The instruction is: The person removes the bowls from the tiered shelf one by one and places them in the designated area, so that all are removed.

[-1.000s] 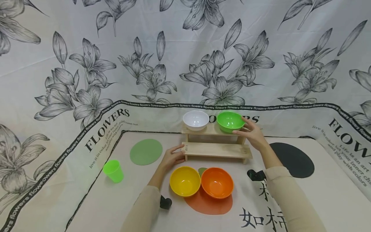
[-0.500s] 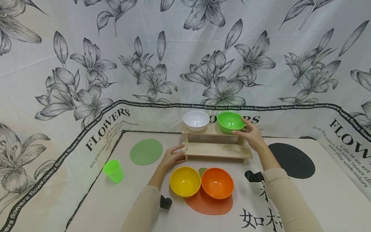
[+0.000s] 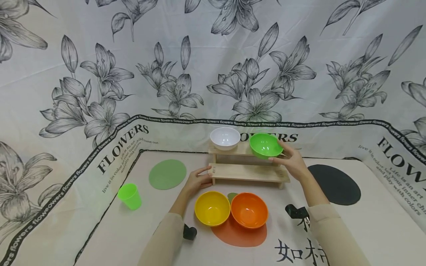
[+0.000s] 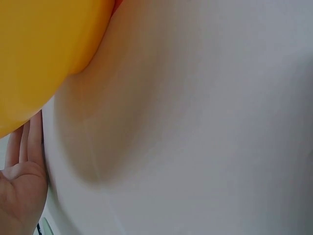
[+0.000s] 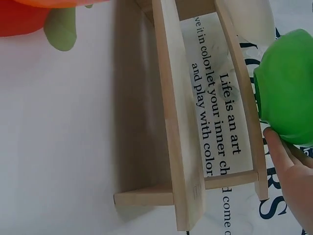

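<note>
Pinching green bowl (image 3: 265, 145) by its right side, probably to avoid white bowl (image 3: 225, 138), right hand (image 3: 293, 160) holds it at right end of far shelf (image 3: 244, 149), contact unclear. Left hand (image 3: 197, 180), grip loosely spread, touches left end of rack (image 3: 247, 172), likely steadying it.

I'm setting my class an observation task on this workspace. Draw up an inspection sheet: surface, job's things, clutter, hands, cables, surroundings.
Surface: pale cloth with coloured patches and black characters.
Job's things: green bowl held at the right of the two-tier wooden shelf; contact with the upper tier unclear. White bowl rests on that tier's left.
Clutter: yellow bowl and orange bowl side by side in front of the shelf; green cup alone at the left.
Hands: right hand grips the green bowl's right side; left hand has its fingers at the lower tier's left end.
Cables: nothing seen.
Surroundings: flower-printed backdrop with lettering.
</note>
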Demonstrator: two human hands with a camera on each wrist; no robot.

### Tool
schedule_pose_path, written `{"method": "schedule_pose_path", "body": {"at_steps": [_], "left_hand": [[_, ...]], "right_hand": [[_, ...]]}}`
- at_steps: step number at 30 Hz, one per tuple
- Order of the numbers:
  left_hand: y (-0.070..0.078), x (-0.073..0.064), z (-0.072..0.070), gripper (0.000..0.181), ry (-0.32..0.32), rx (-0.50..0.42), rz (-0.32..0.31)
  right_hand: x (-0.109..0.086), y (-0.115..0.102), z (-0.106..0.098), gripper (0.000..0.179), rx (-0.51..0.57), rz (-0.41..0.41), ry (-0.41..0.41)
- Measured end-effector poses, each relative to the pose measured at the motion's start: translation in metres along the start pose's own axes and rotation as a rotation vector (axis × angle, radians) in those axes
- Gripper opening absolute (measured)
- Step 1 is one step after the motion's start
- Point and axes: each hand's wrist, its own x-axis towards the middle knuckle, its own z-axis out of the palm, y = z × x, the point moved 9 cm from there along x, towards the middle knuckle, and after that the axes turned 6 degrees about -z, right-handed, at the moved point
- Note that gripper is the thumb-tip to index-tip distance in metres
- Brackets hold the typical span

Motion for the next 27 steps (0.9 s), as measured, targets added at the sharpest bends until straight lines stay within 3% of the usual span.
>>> {"method": "schedule_pose_path", "body": {"at_steps": [17, 22, 27], "left_hand": [[0.0, 0.0, 0.002, 0.046, -0.006, -0.011, 0.002], [0.001, -0.001, 0.001, 0.046, 0.0, -0.015, 0.002], [0.002, -0.001, 0.002, 0.047, -0.009, -0.022, 0.001]], "right_hand": [[-0.043, 0.001, 0.004, 0.086, -0.013, 0.005, -0.088], [-0.054, -0.005, 0.005, 0.084, -0.035, -0.044, -0.094], [-0.068, -0.01, 0.005, 0.083, 0.01, -0.093, -0.099]]}}
